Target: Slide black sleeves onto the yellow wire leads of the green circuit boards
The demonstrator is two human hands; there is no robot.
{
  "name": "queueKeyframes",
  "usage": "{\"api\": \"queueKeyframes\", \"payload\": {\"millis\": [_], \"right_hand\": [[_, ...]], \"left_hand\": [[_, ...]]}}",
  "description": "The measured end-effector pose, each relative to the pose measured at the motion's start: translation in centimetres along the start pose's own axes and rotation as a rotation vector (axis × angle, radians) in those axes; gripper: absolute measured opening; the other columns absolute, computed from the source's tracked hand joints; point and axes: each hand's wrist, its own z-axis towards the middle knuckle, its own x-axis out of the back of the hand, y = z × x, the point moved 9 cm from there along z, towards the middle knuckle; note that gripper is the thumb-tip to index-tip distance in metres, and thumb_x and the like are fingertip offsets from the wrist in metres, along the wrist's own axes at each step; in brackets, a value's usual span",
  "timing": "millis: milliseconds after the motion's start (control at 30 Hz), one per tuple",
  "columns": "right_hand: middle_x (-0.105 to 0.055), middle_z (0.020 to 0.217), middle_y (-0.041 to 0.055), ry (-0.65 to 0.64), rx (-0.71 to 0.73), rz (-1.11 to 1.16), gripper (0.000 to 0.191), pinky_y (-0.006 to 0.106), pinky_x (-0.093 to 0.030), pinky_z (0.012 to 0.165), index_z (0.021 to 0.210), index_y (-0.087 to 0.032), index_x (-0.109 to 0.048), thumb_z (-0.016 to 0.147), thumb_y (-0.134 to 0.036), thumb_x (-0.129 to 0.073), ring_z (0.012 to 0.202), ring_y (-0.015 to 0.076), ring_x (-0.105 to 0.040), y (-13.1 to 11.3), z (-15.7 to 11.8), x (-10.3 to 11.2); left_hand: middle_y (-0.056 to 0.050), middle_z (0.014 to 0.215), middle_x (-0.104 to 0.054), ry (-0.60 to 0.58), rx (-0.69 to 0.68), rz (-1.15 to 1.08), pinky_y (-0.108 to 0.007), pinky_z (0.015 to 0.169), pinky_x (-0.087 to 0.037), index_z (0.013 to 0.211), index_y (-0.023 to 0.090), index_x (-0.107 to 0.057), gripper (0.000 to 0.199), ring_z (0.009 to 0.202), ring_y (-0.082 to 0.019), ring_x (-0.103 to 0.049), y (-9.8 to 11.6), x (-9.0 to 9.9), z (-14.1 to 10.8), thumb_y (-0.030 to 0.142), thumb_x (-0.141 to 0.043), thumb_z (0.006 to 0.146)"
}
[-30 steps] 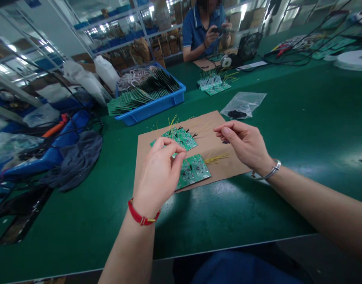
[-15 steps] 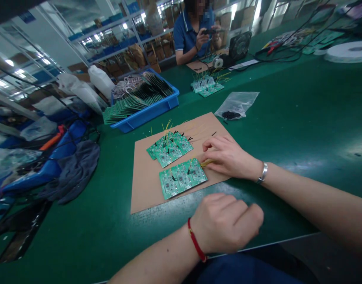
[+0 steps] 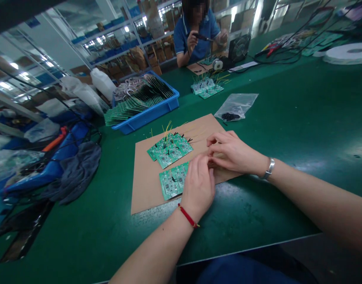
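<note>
Left hand [image 3: 198,185]: fingers curled and bunched over the right end of the lower boards, a red cord bracelet [image 3: 187,216] at the wrist; the grip is hidden, so whether it holds anything cannot be told.

Right hand [image 3: 235,154]: fingers bent inward, tips meeting the left hand's; a silver bangle [image 3: 269,168] at the wrist; any grip is likewise hidden.

Lower circuit boards [image 3: 170,182]: green, dotted with small dark components, lying flat on the cardboard, partly under the left hand.

Upper circuit boards [image 3: 169,152]: green, overlapping in a cluster just above, with black stubs and thin yellow wires [image 3: 167,131] sticking up.

Cardboard sheet [image 3: 148,189]: brown, flat on a green bench mat [image 3: 257,209].

Beyond: a plastic bag [image 3: 235,106] of black parts; a blue tray [image 3: 157,112] packed with stacked green boards [image 3: 130,103].

Far: a co-worker [image 3: 195,33] across the bench, holding a dark tool [image 3: 202,37].
</note>
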Motion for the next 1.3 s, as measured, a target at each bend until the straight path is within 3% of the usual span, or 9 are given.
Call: {"api": "queueKeyframes", "payload": {"millis": [100,200,367,433,633,800,933,1133,1300], "right_hand": [[-0.058,0.102,0.0081,0.031,-0.034,0.099,0.017,0.040,-0.033,0.087,0.080,-0.019,-0.066,0.085,-0.033,-0.057,0.098,0.0233,-0.053,0.7,0.2,2.0],[-0.060,0.097,0.0070,0.071,-0.058,0.226,0.017,0.038,-0.038,0.087,0.077,-0.020,-0.065,0.084,-0.035,-0.059,0.098,0.0222,-0.055,1.6,0.4,3.4],[-0.066,0.086,0.0058,0.226,-0.215,0.268,0.021,0.035,-0.044,0.078,0.083,-0.019,-0.067,0.087,-0.035,-0.054,0.084,0.0205,-0.060,6.1,0.3,4.6],[-0.068,0.089,0.0074,0.224,-0.254,0.154,0.022,0.035,-0.044,0.077,0.089,-0.017,-0.069,0.087,-0.033,-0.053,0.085,0.0210,-0.060,7.8,0.4,3.9],[-0.068,0.102,0.0097,-0.047,-0.204,-0.223,0.021,0.037,-0.035,0.080,0.097,-0.019,-0.072,0.086,-0.026,-0.055,0.094,0.0250,-0.057,9.7,2.1,-1.2],[-0.069,0.089,0.0088,-0.070,-0.203,-0.319,0.018,0.035,-0.029,0.076,0.082,-0.016,-0.070,0.086,-0.022,-0.053,0.088,0.0239,-0.056,9.8,2.9,-2.0],[-0.067,0.090,0.0131,-0.070,-0.271,-0.314,0.020,0.035,-0.028,0.076,0.084,-0.011,-0.064,0.088,-0.022,-0.048,0.088,0.0246,-0.056,9.4,2.7,-1.5],[-0.070,0.084,0.0073,-0.120,-0.229,-0.345,0.011,0.031,-0.030,0.075,0.080,-0.015,-0.065,0.084,-0.019,-0.056,0.085,0.0197,-0.060,7.5,2.5,-1.5],[-0.070,0.085,0.0079,-0.125,-0.264,-0.355,0.011,0.032,-0.032,0.076,0.079,-0.016,-0.066,0.082,-0.016,-0.056,0.086,0.0211,-0.061,6.7,2.3,-1.4]], "left_hand": [[-0.013,0.112,-0.059,-0.027,0.045,0.064,-0.040,0.089,-0.049,0.121,0.014,-0.042,0.030,0.104,-0.022,-0.057,-1.0,-0.5,0.4,0.011,-0.041,0.091],[-0.008,0.094,-0.063,-0.062,0.029,0.152,-0.037,0.082,-0.051,0.109,0.015,-0.049,0.019,0.090,-0.020,-0.061,-1.2,-0.6,0.5,0.013,-0.040,0.093],[-0.005,0.087,-0.062,-0.094,0.020,0.246,-0.033,0.075,-0.050,0.095,0.018,-0.052,0.014,0.082,-0.019,-0.059,-1.2,0.0,0.3,0.011,-0.041,0.091],[-0.005,0.086,-0.061,-0.095,0.008,0.240,-0.033,0.076,-0.050,0.094,0.018,-0.052,0.014,0.082,-0.020,-0.058,-0.9,0.1,0.1,0.011,-0.041,0.090],[-0.004,0.082,-0.060,-0.066,-0.098,0.136,-0.036,0.085,-0.050,0.091,0.018,-0.051,0.014,0.081,-0.019,-0.056,0.7,-0.3,-0.4,0.010,-0.041,0.088],[-0.003,0.079,-0.060,-0.056,-0.101,0.120,-0.039,0.092,-0.049,0.090,0.019,-0.051,0.014,0.078,-0.018,-0.057,0.8,-0.4,-0.5,0.010,-0.041,0.087],[-0.002,0.078,-0.061,-0.032,-0.099,0.095,-0.041,0.093,-0.049,0.090,0.020,-0.051,0.017,0.077,-0.019,-0.059,0.8,-0.3,-0.6,0.008,-0.041,0.085],[-0.002,0.074,-0.060,0.078,-0.130,0.084,-0.042,0.086,-0.054,0.089,0.021,-0.051,0.023,0.073,-0.019,-0.062,1.0,0.4,-0.6,0.005,-0.036,0.083],[-0.002,0.072,-0.061,0.152,-0.178,0.083,-0.041,0.080,-0.055,0.089,0.021,-0.051,0.024,0.068,-0.019,-0.063,1.0,0.6,-0.6,0.004,-0.035,0.082]]}}
